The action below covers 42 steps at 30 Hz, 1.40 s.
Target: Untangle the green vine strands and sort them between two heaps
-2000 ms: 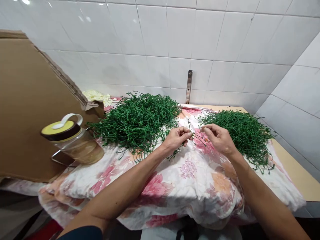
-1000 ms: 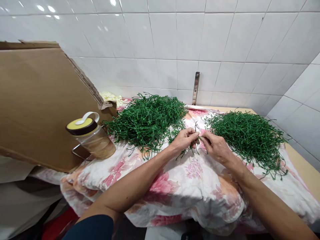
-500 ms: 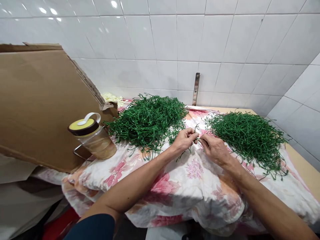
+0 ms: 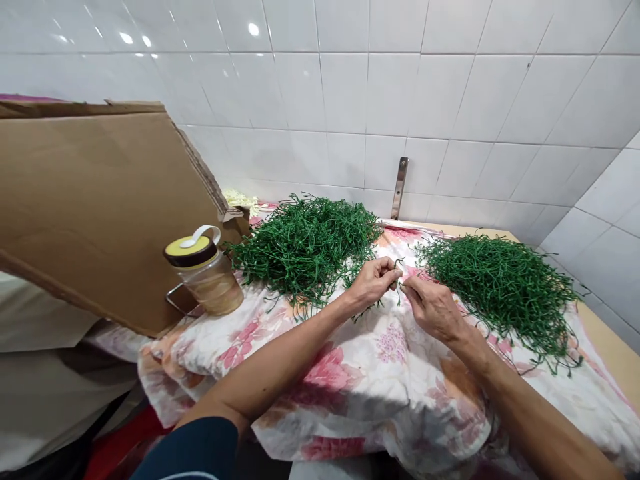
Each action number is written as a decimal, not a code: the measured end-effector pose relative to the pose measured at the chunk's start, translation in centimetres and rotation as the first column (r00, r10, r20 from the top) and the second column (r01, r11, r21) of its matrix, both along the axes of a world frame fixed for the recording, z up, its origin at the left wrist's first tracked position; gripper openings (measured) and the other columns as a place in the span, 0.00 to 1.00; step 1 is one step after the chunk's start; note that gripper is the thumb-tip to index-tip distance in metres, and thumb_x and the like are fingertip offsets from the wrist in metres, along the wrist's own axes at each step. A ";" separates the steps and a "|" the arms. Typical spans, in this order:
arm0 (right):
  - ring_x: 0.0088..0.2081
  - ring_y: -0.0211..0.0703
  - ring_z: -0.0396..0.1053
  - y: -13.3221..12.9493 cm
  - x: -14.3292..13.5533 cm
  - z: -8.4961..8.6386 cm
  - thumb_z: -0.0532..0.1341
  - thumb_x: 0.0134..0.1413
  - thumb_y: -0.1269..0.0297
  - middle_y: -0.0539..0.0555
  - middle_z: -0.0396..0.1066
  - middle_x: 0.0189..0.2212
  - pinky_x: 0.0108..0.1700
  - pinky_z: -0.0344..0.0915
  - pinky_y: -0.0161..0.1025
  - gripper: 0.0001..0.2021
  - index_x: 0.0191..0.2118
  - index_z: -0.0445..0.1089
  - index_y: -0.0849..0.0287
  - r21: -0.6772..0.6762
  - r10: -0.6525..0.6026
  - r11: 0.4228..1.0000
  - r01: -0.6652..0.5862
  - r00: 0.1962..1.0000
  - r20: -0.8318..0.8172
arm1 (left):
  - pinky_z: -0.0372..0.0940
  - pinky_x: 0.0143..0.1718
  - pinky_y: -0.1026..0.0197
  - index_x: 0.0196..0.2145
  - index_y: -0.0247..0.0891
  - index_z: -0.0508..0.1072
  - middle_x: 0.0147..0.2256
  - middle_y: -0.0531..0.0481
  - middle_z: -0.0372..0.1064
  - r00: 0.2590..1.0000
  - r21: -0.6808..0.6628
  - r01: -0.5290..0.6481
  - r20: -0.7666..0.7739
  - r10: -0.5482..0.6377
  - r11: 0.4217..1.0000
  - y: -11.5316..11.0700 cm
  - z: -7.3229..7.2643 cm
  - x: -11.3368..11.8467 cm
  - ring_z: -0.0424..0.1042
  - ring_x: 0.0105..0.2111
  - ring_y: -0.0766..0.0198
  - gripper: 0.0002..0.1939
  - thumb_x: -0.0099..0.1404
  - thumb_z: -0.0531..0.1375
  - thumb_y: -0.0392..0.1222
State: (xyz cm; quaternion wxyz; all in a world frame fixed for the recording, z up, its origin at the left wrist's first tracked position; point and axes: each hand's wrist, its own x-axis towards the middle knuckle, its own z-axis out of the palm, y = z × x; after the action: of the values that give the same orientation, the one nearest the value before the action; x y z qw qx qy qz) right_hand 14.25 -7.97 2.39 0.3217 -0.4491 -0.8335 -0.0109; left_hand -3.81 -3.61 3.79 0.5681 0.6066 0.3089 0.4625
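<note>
My left hand (image 4: 374,283) is closed in a pinch on a thin green stem (image 4: 399,263) with a forked tip, apparently plastic. More thin green strands hang below these fingers. Close on its right, my right hand (image 4: 434,308) has thumb and forefinger pressed together at the lower part of the stem; the exact contact is too small to make out. A tangled pile of green stems (image 4: 310,243) lies just beyond my left hand. To the right of my right hand is a second pile of similar stems (image 4: 500,287). Both piles rest on a floral cloth (image 4: 390,373).
A jar with a yellow-and-brown lid (image 4: 205,273) stands at the left, beside a large cardboard box (image 4: 95,200). Pale yellow pieces (image 4: 240,199) lie behind the box's edge. A metal strip (image 4: 400,187) is fixed to the white tiled wall (image 4: 345,93).
The camera view has shifted, so the scene sits slightly right and lower. My fingertips have drawn slightly apart, and the stem in my left hand has changed angle.
</note>
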 end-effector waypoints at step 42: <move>0.38 0.45 0.74 0.5 -0.5 0.1 0.61 0.65 0.55 0.57 0.79 0.42 0.37 0.66 0.38 0.14 0.48 0.74 0.59 -0.389 -0.027 0.897 -0.210 0.852 -0.523 | 0.41 0.17 0.67 0.27 0.34 0.71 0.25 0.53 0.69 0.998 -0.335 0.048 -0.014 -0.056 0.941 0.0 0.0 -0.5 0.57 0.16 0.76 0.25 0.52 0.71 0.61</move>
State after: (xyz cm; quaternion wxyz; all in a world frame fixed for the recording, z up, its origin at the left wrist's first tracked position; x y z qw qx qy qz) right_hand 13.74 -7.51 2.53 0.4253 -0.4540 -0.7187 0.3105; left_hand -4.32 -3.64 3.76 0.6709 0.5149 0.3735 0.3812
